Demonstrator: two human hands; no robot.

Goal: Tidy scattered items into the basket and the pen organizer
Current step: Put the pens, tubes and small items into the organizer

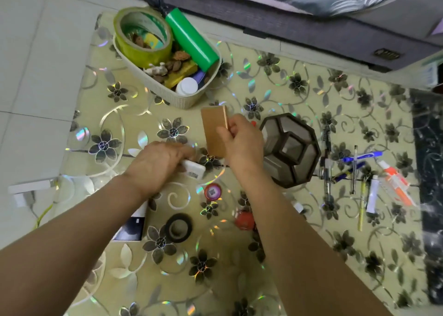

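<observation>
My right hand (239, 140) grips a flat gold-brown box (213, 131), held upright above the floral table mat. My left hand (158, 164) curls around a small white rectangular item (194, 170) low over the mat. The cream woven basket (187, 97) stands at the back left, holding a yellow tape roll (143, 37), a green cylinder (191, 40), a white bottle (187, 85) and several small things. The dark octagonal pen organizer (291, 148) stands just right of my right hand, its compartments empty. Several pens (352, 162) and tubes (395, 184) lie scattered right of it.
On the mat near my arms lie a black tape roll (178, 228), a pink round lid (212, 191), a red round item (244, 219) and a black-and-white box (131, 227). A white power strip (28, 187) sits at the left edge. Grey furniture (311, 30) runs along the back.
</observation>
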